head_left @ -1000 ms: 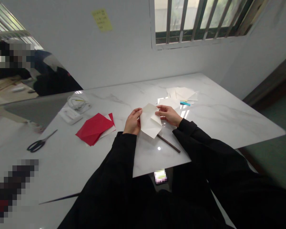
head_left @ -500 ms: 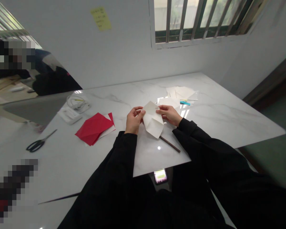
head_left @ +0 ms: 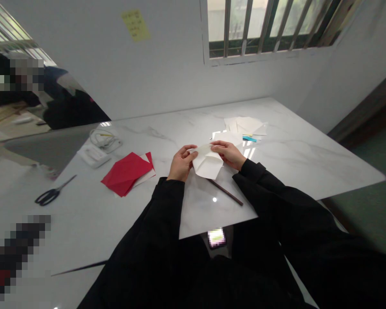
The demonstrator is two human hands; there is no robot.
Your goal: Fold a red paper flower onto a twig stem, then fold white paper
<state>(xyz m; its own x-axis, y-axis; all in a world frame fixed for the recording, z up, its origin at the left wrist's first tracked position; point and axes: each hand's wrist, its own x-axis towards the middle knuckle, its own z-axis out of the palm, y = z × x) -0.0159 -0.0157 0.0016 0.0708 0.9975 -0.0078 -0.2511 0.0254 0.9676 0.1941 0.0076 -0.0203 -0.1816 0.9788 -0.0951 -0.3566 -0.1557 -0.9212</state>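
Note:
Between my two hands is a white sheet of paper (head_left: 208, 165) with creases across it, held above the table. My left hand (head_left: 182, 162) pinches its left edge between thumb and fingers. On the opposite edge my right hand (head_left: 228, 153) pinches it the same way. The paper's top part is bent away from me. A thin dark brown stick (head_left: 227, 192) lies on the table below, its far end hidden under the paper. Left of my hands rest red paper sheets (head_left: 125, 173) with a white piece beneath them.
Scissors (head_left: 53, 193) lie at the left, near a white box with a coiled cable (head_left: 98, 148). White paper pieces (head_left: 244, 125) and a blue strip (head_left: 250, 139) sit at the back. The marble table's (head_left: 309, 159) front edge is close to my body. Another person (head_left: 67, 98) is at far left.
The top corner of the paper has folded back and down, and the sheet tilts flatter, so it looks shorter. More of the stick shows. Both hands keep nearly the same place.

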